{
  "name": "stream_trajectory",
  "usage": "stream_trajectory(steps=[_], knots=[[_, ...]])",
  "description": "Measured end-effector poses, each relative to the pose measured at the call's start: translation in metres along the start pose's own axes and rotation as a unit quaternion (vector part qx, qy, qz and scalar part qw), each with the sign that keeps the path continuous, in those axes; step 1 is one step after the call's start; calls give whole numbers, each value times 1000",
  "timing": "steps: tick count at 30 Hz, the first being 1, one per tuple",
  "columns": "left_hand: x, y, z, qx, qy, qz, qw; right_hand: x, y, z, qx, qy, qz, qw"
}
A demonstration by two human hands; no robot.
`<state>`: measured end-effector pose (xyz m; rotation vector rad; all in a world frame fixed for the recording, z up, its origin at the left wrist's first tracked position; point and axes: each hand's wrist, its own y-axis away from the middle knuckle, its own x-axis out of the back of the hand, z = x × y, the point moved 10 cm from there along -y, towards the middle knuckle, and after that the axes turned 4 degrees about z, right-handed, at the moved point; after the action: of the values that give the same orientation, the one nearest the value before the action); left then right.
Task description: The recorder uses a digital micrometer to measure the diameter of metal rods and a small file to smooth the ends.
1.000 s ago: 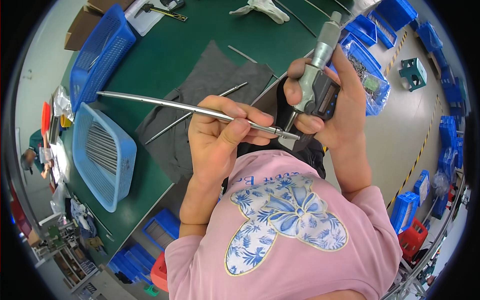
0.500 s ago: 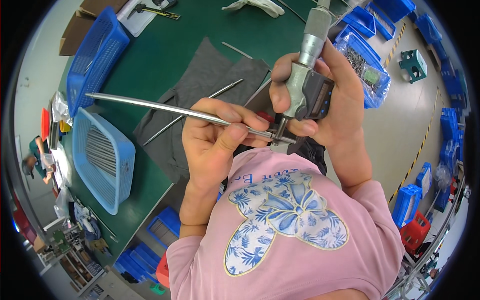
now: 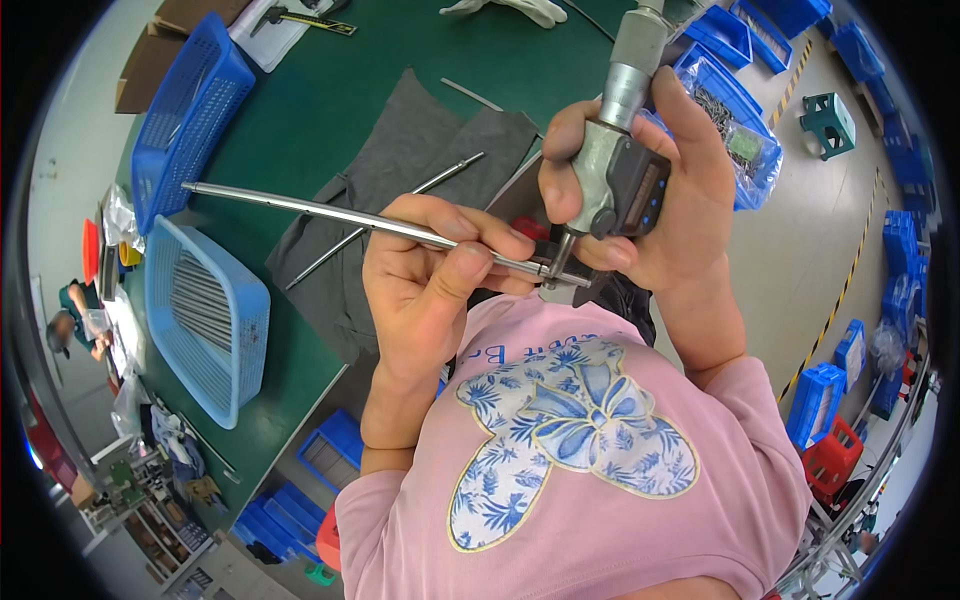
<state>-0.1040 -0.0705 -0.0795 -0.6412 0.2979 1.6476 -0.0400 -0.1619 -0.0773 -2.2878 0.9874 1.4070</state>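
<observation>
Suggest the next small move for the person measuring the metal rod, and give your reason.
Probably turn the micrometer thimble with the right hand until it closes gently: the rod, pinched in the left hand, already has its tip sitting in the micrometer's jaws.

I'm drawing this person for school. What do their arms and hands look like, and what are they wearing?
Both hands are bare: the left hand and the right hand have no gloves, rings or watch that I can see. The forearms are bare too. Short pink sleeves end above the elbows, part of a pink T-shirt with a blue-and-white flowery butterfly print.
</observation>
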Motion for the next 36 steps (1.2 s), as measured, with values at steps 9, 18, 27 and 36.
stream_trajectory(steps=[9, 18, 27, 36], knots=[[0, -1, -1, 16, 10, -2, 1000, 2, -1, 1, -5, -5, 0, 1000], [1, -1, -3, 22, 16, -3, 1000, 6, -1, -2, 26, 49, -11, 998], [15, 3, -1, 19, -17, 27, 999, 2, -3, 5, 20, 38, 21, 999], [10, 2, 3, 15, -8, 24, 1000, 6, -3, 4, 13, 30, 45, 998]])
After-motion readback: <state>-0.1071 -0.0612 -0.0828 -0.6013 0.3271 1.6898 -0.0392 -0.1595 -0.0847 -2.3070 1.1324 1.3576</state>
